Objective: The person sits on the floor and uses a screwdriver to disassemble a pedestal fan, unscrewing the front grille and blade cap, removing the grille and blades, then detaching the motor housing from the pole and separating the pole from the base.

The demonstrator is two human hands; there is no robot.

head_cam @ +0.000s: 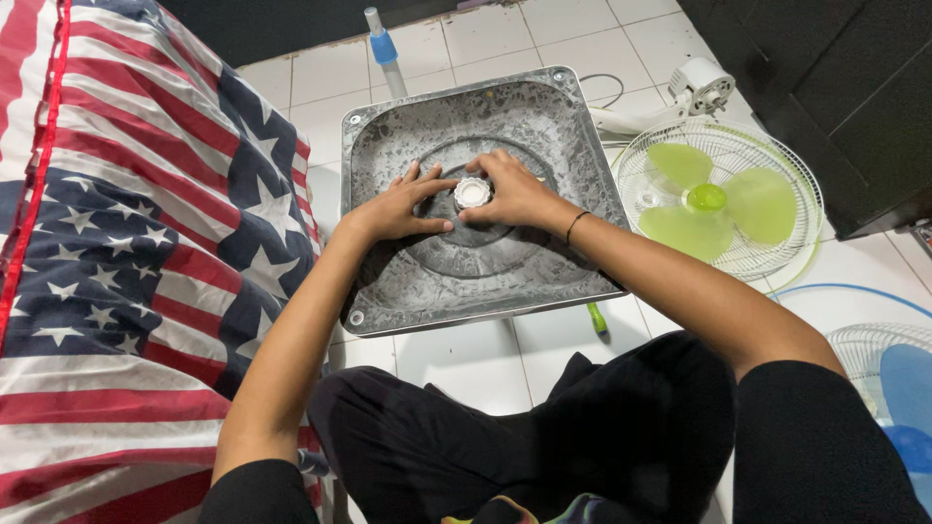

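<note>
A square grey metal fan base (563,146), mottled and worn, lies flat on the white tiled floor in front of my crossed legs. At its centre sits a round white ribbed knob (473,192). My left hand (398,206) rests on the base just left of the knob, with thumb and fingers curved around it. On the other side, my right hand (515,189) has its fingers closed on the knob. A dark band circles my right wrist.
A striped and starred cloth (116,252) covers the left side. A white fan with green blades (714,199) lies to the right, and a blue-bladed fan (898,388) at the lower right. A white pole with a blue collar (383,49) lies behind. A green-handled tool (597,317) pokes out under the base.
</note>
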